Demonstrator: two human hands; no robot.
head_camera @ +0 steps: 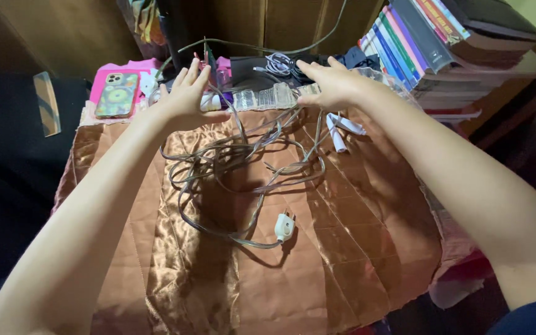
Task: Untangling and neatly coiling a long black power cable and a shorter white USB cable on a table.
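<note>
Head view: both my arms reach forward over a table covered with a quilted, shiny brown cloth (355, 248). My left hand (187, 96) is raised at the far edge of the cloth, palm forward, fingers (195, 73) straight and slightly spread, gripping nothing; its heel sits just above the upper loops of the cable. My right hand (333, 84) is extended palm down, fingers apart and empty, hovering over a clear plastic power strip (268, 97) that lies along the far edge of the cloth. Whether the right hand touches the strip cannot be determined. A translucent grey cable (243, 155) lies in a loose tangle at the centre of the cloth, between and just below both hands. Its white plug (285, 227) rests on the cloth at the near end of the tangle, well apart from both hands. Two small white rolled items (341, 129) lie just beside the tangle, below my right wrist. A phone in a patterned case (116, 94) lies on a pink surface left of my left hand. A leaning stack of books (442, 43) stands at the far right.
</note>
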